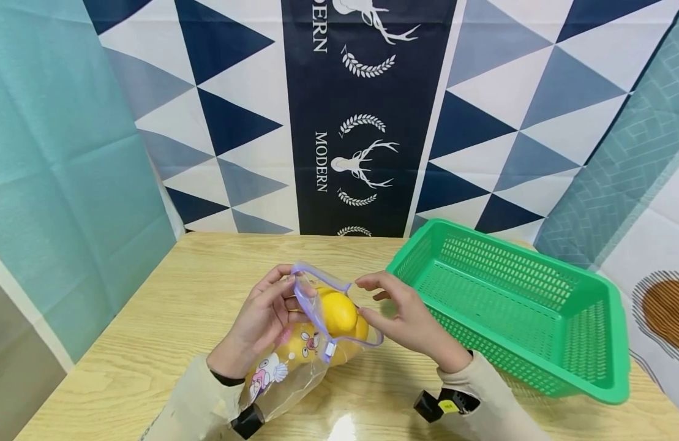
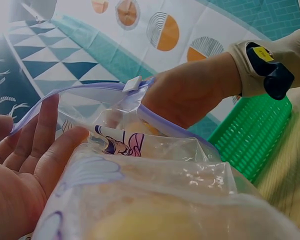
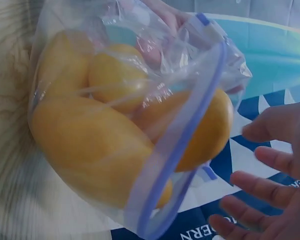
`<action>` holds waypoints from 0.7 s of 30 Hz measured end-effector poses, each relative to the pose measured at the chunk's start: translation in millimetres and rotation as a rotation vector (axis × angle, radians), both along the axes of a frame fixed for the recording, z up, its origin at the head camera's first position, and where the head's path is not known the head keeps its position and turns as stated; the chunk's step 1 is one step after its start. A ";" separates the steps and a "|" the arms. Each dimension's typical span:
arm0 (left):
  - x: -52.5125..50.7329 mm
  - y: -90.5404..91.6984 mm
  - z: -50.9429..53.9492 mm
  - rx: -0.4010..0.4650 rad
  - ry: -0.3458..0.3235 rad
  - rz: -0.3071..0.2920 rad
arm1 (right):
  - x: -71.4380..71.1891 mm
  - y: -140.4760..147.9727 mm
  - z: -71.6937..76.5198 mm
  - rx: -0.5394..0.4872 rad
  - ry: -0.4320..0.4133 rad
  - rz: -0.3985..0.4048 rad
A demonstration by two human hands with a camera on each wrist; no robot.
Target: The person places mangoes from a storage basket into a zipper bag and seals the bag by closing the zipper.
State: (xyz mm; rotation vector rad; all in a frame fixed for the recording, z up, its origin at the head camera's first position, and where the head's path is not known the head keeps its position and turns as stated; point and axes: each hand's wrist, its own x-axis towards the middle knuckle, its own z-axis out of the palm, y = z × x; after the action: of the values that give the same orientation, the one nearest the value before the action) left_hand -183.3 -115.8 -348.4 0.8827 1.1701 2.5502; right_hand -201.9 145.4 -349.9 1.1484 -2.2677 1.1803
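A clear zip bag with a purple zip rim and cartoon prints lies on the table, its mouth spread apart. Inside are several yellow mangoes, one showing at the opening; the right wrist view shows more mangoes through the plastic. My left hand holds the bag's rim on the left, thumb and fingers on either side of the zip edge. At the right of the mouth is my right hand, its spread fingers apart from the fruit and holding nothing.
A green perforated plastic basket stands on the right of the wooden table, beside my right forearm. Patterned cloth hangs behind the table's back edge, with a plain teal cloth on the left.
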 end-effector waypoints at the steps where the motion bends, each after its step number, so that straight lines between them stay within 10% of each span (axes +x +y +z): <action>1: 0.0 -0.1 0.0 0.000 0.001 0.001 | -0.3 1.0 0.3 0.015 -0.022 -0.007; 21: 0.0 -0.6 0.8 0.002 -0.008 0.006 | -9.9 15.2 1.7 0.221 -0.408 0.044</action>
State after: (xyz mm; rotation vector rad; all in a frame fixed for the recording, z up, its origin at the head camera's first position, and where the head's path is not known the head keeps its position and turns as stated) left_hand -183.3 -116.4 -347.7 0.8705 1.1693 2.5579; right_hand -211.7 160.7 -348.2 1.1196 -2.7490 1.3054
